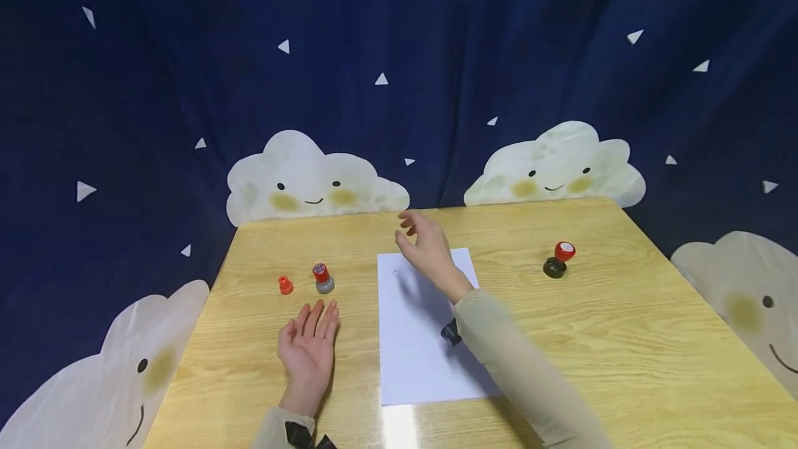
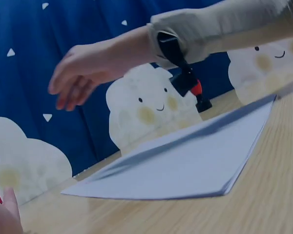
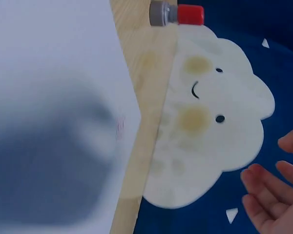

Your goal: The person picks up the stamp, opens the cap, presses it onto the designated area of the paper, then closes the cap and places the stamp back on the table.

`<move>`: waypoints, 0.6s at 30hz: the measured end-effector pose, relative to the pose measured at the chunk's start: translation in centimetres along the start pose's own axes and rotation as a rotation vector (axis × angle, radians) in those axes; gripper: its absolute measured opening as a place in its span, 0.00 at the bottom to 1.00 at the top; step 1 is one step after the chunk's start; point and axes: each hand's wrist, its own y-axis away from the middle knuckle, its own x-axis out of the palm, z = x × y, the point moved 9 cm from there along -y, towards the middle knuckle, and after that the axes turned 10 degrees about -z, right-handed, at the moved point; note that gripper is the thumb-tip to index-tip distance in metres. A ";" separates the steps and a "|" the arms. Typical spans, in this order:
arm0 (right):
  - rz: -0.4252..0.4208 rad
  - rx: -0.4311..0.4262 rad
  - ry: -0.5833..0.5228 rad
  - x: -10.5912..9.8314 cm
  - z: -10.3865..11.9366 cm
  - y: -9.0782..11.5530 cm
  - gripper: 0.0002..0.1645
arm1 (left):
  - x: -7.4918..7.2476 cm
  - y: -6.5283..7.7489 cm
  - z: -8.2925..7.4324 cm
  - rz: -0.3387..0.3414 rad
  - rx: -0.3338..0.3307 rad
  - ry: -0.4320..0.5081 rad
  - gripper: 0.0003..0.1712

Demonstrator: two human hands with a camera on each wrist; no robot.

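My right hand point(image 1: 429, 248) hovers above the upper part of a white sheet of paper point(image 1: 411, 359), fingers loosely bent and nothing between them. A small faint reddish mark point(image 1: 395, 272) shows near the paper's upper left corner, also seen as a reddish print point(image 3: 120, 128) in the right wrist view. Palm up, my left hand point(image 1: 308, 352) rests left of the paper with relaxed fingers and holds nothing. Just beyond its fingertips stands a stamp with a red top and grey base point(image 1: 323, 280). A small red, stepped piece point(image 1: 285, 285), perhaps a cap, lies left of that stamp.
At the right of the wooden table point(image 1: 598, 338) stands a stamp with a red knob and black base point(image 1: 559, 260). A dark blue curtain point(image 1: 349, 5) with cloud figures point(image 1: 555, 165) hangs behind the table and along its sides.
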 end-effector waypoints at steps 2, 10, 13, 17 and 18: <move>0.017 -0.023 0.001 1.4 0.7 -0.2 0.18 | -0.2 -0.4 -0.2 0.017 0.011 0.021 0.32; 0.129 -0.093 -0.012 7.6 3.0 -0.3 0.21 | 0.1 -1.6 -1.0 0.022 0.065 -0.033 0.33; 0.223 -0.089 0.026 10.2 3.5 0.3 0.25 | 0.3 -1.9 -1.0 -0.014 0.063 -0.096 0.33; 0.354 -0.067 0.109 13.3 3.8 1.2 0.33 | 0.5 -2.4 -0.9 -0.087 0.048 -0.205 0.34; 0.382 -0.065 0.132 14.0 3.9 1.5 0.35 | 0.6 -2.5 -0.9 -0.104 0.044 -0.222 0.34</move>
